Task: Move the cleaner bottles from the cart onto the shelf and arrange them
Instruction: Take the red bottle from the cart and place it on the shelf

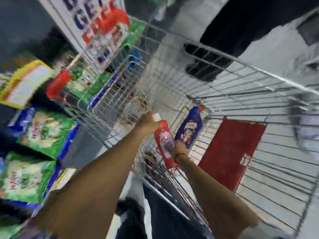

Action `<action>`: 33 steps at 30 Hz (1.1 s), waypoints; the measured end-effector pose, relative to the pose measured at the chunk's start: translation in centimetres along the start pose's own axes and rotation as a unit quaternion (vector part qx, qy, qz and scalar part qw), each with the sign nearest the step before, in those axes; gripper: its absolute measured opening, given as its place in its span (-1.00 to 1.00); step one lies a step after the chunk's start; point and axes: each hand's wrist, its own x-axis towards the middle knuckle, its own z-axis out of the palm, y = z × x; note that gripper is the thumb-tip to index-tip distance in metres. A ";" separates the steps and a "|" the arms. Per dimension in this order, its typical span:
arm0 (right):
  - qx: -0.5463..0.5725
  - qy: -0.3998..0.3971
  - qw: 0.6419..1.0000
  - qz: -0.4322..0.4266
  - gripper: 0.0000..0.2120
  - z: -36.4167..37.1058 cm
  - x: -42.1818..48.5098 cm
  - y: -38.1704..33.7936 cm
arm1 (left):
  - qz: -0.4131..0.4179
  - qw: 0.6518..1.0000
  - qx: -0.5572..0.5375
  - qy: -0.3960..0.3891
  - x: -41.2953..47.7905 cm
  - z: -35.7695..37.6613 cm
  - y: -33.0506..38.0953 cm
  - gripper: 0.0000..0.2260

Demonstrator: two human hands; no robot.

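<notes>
Two hands hold one red plastic cleaner bottle with a white cap [164, 144] over the silver wire cart [224, 107]. The left hand [148, 122] wraps its neck; the right hand [179, 150] wraps its body. It looks stiff, smooth and probably full, so slippery. A blue bottle [189, 126] lies just beside it.

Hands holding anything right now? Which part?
Both are on the red cleaner bottle: the left hand grips its neck just below the white cap, the right hand holds the lower body.
</notes>
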 end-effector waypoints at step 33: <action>0.264 0.028 0.924 -0.275 -0.34 -9.6 -7.9 -12.1 | 0.081 0.845 -0.527 0.029 -6.6 -14.0 6.1 -0.78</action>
